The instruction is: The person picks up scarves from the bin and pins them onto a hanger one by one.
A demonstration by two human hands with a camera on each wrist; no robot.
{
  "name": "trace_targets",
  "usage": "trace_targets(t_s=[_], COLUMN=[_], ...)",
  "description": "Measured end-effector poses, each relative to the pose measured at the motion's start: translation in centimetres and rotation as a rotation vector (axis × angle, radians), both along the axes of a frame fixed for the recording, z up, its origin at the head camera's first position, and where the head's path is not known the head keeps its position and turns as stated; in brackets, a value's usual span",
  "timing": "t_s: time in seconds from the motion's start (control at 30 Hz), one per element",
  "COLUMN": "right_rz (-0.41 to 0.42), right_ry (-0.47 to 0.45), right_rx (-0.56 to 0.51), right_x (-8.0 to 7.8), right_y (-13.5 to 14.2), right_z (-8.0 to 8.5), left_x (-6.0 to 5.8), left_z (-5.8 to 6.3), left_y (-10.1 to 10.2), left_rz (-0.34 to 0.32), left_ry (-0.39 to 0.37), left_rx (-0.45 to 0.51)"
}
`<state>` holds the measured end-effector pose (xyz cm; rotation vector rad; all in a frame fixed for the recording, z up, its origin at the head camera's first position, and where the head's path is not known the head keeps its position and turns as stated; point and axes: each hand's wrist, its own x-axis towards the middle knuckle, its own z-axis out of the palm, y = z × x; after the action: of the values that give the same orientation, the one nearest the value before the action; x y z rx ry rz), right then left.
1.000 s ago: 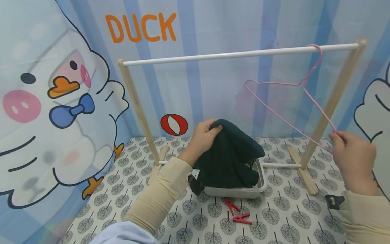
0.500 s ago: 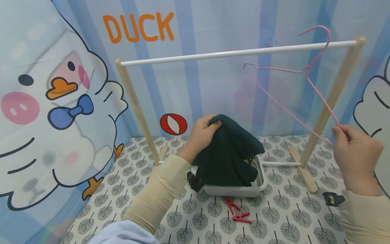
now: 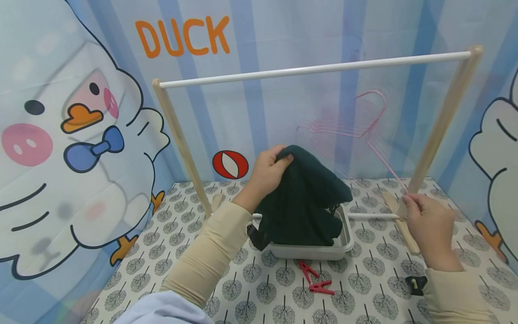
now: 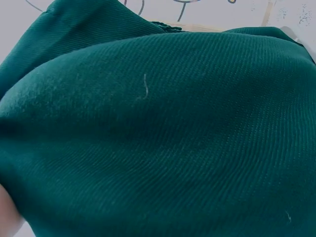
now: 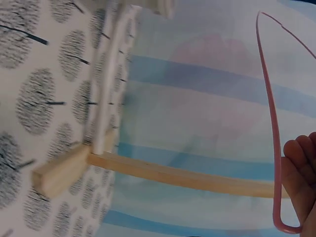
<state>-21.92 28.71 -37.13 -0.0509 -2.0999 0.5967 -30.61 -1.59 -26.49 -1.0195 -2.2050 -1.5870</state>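
Observation:
A dark green cloth with a fine diagonal weave (image 3: 301, 202) hangs in a fold from my left hand (image 3: 269, 168), thumb and fingers pinching its upper corner. Its lower part lies in a white plastic tub (image 3: 309, 253). Close up in the left wrist view, the cloth (image 4: 168, 128) fills nearly everything, with a fingertip at the lower left. My right hand (image 3: 430, 222) grips a pink clothes hanger (image 3: 388, 166) by its right corner, hook upward and blurred. In the right wrist view, the hanger's corner (image 5: 276, 163) bends beside my curled fingers (image 5: 300, 168).
Behind the tub stands a drying rack with a white rail (image 3: 315, 70) and wooden posts (image 3: 443, 121). Two red clothes pegs (image 3: 321, 287) lie in front of the tub on the tree-print tablecloth (image 3: 279, 310). A duck-print curtain (image 3: 307, 31) closes off the back.
My right hand has lifted the hanger's hook off the rail, then brought the hanger down and left, below the rail. My left hand has raised the cloth slightly.

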Motion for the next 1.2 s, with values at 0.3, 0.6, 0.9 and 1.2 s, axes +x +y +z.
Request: trace_targets(t_s=[0.3,0.6,0.9,1.2], right_rz=[0.069,0.127,0.267,0.275], right_ry=[-0.104,-0.258,-0.373,-0.414], right_rx=[0.012,-0.008,-0.114,-0.147], right_x=[-1.0,-1.4,0.1,1.2], right_y=[-0.9,-1.5,-1.8,-2.1], right_z=[-3.4,-5.4,-5.8,-5.8], left_x=[0.2,0.2,-0.4,-1.8], left_z=[1.0,1.3,0.5,-2.1], left_y=[-0.2,-0.1,-0.3,-0.8], left_rz=[0.018,0.057,0.095,0.231], left_ry=[0.092,0.113,0.089,-0.090], left_rx=[0.022,0.091,0.127,0.101])
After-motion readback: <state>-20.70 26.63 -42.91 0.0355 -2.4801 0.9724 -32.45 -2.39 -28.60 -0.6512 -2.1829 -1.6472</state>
